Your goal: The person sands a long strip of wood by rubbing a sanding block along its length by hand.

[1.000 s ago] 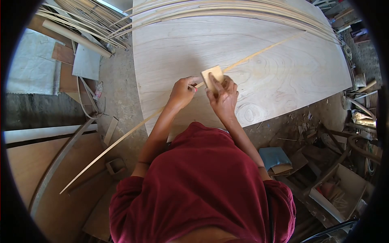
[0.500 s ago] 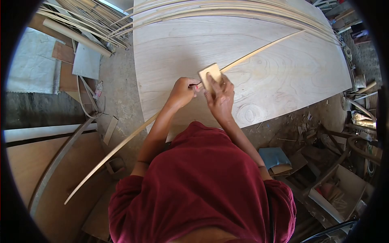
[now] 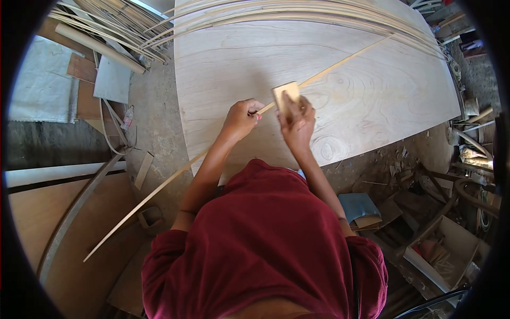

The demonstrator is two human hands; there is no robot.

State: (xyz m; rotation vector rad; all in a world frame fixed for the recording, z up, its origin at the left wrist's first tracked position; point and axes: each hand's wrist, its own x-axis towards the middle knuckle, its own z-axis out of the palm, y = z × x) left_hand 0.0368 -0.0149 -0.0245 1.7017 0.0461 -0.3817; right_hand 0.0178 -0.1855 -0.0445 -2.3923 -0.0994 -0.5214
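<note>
A long, thin wooden strip (image 3: 345, 61) runs diagonally from the far right of the plywood sheet, past both hands and down to the lower left. My left hand (image 3: 240, 119) is closed around it near the middle, fingers pinched on the wood. Just to the right, my right hand (image 3: 298, 125) holds a flat, rectangular sanding block (image 3: 287, 90) against the strip. Its fingers lie over the block's face and are slightly blurred. Whatever part of the strip is under the block is hidden.
The plywood sheet (image 3: 228, 58) lies beneath the hands. Several long strips (image 3: 297, 18) rest along its far side, with more bundled strips (image 3: 127, 24) at upper left. A box (image 3: 443, 250) and a blue item (image 3: 358, 206) sit at lower right. A curved piece (image 3: 69, 220) stands at left.
My right hand and the sanding block have slid slightly to the right along the strip. The strip's ends have shifted a little; my left hand stays nearly in place.
</note>
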